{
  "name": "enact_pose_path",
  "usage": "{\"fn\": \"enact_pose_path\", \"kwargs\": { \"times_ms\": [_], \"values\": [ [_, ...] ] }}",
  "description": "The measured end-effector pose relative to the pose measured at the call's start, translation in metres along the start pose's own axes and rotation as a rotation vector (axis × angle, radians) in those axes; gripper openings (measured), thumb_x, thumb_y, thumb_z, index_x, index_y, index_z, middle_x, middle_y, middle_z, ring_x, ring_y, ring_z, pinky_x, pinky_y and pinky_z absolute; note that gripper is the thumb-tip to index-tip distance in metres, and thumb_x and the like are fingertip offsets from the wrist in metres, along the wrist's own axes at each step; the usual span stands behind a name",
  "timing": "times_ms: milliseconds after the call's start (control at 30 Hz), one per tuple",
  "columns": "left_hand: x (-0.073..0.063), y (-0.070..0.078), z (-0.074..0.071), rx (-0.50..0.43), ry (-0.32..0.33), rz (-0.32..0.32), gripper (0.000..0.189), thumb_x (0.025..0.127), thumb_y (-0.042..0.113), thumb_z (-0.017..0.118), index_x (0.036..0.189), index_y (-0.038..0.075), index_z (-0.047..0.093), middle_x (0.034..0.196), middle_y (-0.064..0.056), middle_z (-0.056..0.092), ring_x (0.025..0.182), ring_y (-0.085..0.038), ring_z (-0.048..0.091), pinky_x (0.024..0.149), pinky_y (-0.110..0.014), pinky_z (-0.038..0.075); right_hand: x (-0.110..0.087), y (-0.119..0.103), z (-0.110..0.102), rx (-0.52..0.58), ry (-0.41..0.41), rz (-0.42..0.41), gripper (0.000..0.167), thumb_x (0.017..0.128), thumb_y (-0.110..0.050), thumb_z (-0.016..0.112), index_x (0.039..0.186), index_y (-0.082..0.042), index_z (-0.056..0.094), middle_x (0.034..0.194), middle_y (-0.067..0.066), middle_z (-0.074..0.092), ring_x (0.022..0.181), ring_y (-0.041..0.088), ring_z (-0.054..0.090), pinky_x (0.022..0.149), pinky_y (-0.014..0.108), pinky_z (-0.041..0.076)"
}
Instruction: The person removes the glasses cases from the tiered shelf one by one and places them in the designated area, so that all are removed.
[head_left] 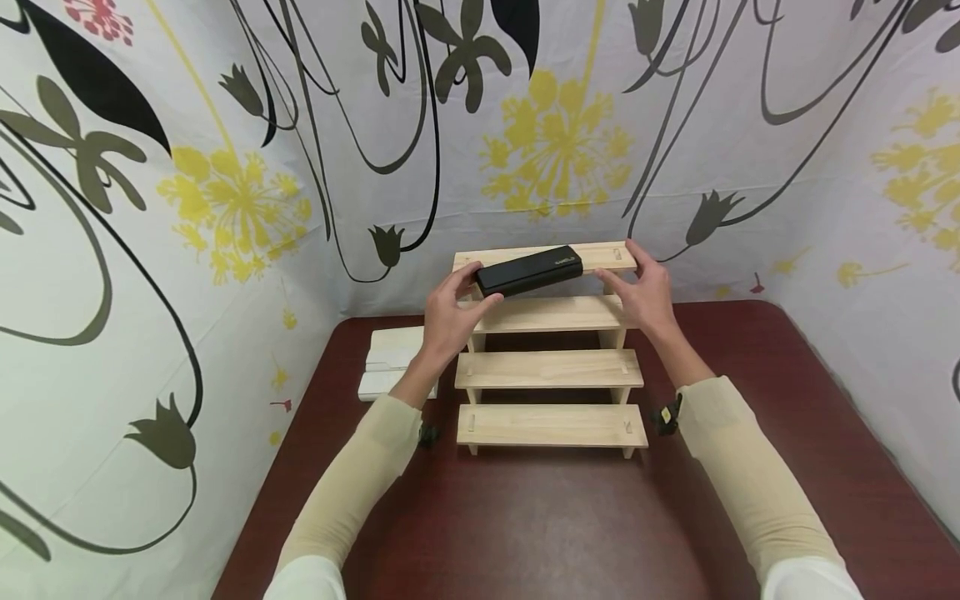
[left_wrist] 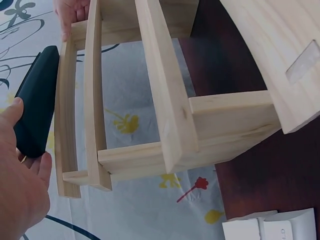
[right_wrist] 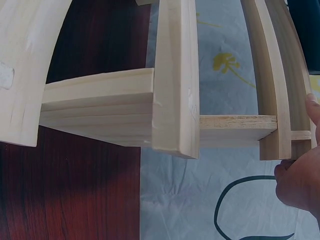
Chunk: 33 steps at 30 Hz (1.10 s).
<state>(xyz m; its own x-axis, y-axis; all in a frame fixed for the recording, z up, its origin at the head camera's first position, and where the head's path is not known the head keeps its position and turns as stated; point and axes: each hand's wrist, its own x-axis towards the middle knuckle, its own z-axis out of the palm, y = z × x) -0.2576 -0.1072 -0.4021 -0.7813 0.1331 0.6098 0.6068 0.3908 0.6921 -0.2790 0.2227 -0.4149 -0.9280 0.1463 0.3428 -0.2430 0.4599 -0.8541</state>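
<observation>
A black oblong case [head_left: 529, 272] with small pale lettering at its right end is at the top step of a wooden stepped rack [head_left: 551, 425]. It lies tilted, its left end nearer me. My left hand [head_left: 450, 312] holds that left end between thumb and fingers; the left wrist view shows the case [left_wrist: 37, 102] beside the top board's edge. At the rack's upper right corner, my right hand [head_left: 647, 292] grips the end of the top board [head_left: 611, 256], thumb in front and fingers at the far side. In the right wrist view only a sliver of the case shows.
White boxes [head_left: 382, 383] lie on the dark red table [head_left: 570, 517] left of the rack, partly behind my left forearm. Patterned cloth [head_left: 555, 142] hangs close behind the rack and along both sides. The lower steps bear nothing.
</observation>
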Motion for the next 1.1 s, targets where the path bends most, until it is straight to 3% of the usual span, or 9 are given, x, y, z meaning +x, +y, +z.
{"fn": "enact_pose_path", "kwargs": {
  "times_ms": [133,333,467,667,733,800,933,1000,1100],
  "values": [
    [-0.006,-0.001,-0.003,-0.018,0.032,0.017,0.063,0.087,0.019,0.092,0.142,0.003,0.066,0.135,-0.012,0.069,0.117,-0.025,0.071,0.103,-0.032,0.056,-0.001,-0.001,0.0,0.004,-0.003,-0.001,0.082,0.1,-0.031,0.078,0.165,-0.004,0.036,0.17,0.016,0.034,0.155,0.038,0.033,0.124,0.051,0.034],
    [-0.014,-0.005,-0.011,-0.04,0.062,0.051,0.061,0.084,0.019,0.094,0.138,0.006,0.069,0.13,-0.009,0.073,0.112,-0.025,0.073,0.094,-0.051,0.059,-0.001,-0.001,0.001,0.013,-0.005,-0.008,0.083,0.1,-0.031,0.079,0.165,-0.004,0.036,0.17,0.016,0.034,0.155,0.037,0.033,0.124,0.051,0.033],
    [-0.02,-0.006,-0.016,-0.044,0.082,0.066,0.061,0.081,0.017,0.096,0.137,0.01,0.071,0.127,-0.008,0.074,0.109,-0.024,0.073,0.088,-0.054,0.06,-0.001,-0.002,0.001,0.018,-0.009,-0.002,0.083,0.1,-0.032,0.078,0.166,-0.005,0.035,0.17,0.016,0.033,0.156,0.036,0.032,0.125,0.05,0.032],
    [-0.027,0.001,-0.022,-0.07,0.091,0.093,0.061,0.079,0.005,0.095,0.135,0.001,0.07,0.128,-0.017,0.073,0.108,-0.034,0.073,0.09,-0.057,0.059,0.0,0.0,0.0,0.02,-0.001,-0.002,0.082,0.1,-0.031,0.078,0.165,-0.004,0.035,0.169,0.017,0.035,0.155,0.036,0.034,0.124,0.05,0.033],
    [-0.03,0.008,-0.026,-0.088,0.086,0.101,0.06,0.079,0.001,0.094,0.134,-0.003,0.069,0.128,-0.019,0.072,0.107,-0.036,0.073,0.089,-0.052,0.061,-0.001,0.0,0.001,0.023,-0.004,-0.004,0.083,0.101,-0.031,0.077,0.166,-0.004,0.034,0.17,0.017,0.034,0.156,0.035,0.033,0.124,0.05,0.033],
    [-0.033,0.017,-0.03,-0.099,0.081,0.099,0.058,0.08,-0.001,0.093,0.132,-0.007,0.069,0.127,-0.021,0.072,0.106,-0.037,0.073,0.086,-0.039,0.061,-0.001,0.001,0.001,0.027,-0.007,-0.003,0.083,0.101,-0.031,0.077,0.166,-0.004,0.033,0.17,0.017,0.033,0.156,0.035,0.032,0.124,0.051,0.033],
    [-0.039,0.031,-0.039,-0.105,0.072,0.089,0.056,0.08,-0.002,0.092,0.131,-0.008,0.069,0.121,-0.021,0.074,0.103,-0.037,0.073,0.081,-0.021,0.055,-0.001,0.001,0.001,0.039,-0.004,-0.005,0.083,0.101,-0.031,0.077,0.166,-0.004,0.034,0.17,0.016,0.032,0.156,0.035,0.031,0.124,0.052,0.033],
    [-0.042,0.033,-0.042,-0.113,0.067,0.088,0.055,0.08,-0.002,0.092,0.13,-0.009,0.069,0.121,-0.022,0.074,0.103,-0.038,0.074,0.088,-0.029,0.058,-0.002,0.001,0.001,0.042,0.0,-0.007,0.082,0.101,-0.031,0.077,0.165,-0.004,0.034,0.171,0.016,0.032,0.156,0.035,0.032,0.124,0.051,0.034],
    [-0.046,0.032,-0.044,-0.116,0.057,0.084,0.055,0.08,-0.002,0.092,0.13,-0.009,0.069,0.121,-0.023,0.073,0.104,-0.04,0.074,0.095,-0.051,0.059,-0.002,0.001,0.002,0.054,-0.001,-0.006,0.082,0.1,-0.03,0.078,0.165,-0.004,0.034,0.171,0.015,0.03,0.156,0.035,0.031,0.124,0.05,0.034]
  ]
}}
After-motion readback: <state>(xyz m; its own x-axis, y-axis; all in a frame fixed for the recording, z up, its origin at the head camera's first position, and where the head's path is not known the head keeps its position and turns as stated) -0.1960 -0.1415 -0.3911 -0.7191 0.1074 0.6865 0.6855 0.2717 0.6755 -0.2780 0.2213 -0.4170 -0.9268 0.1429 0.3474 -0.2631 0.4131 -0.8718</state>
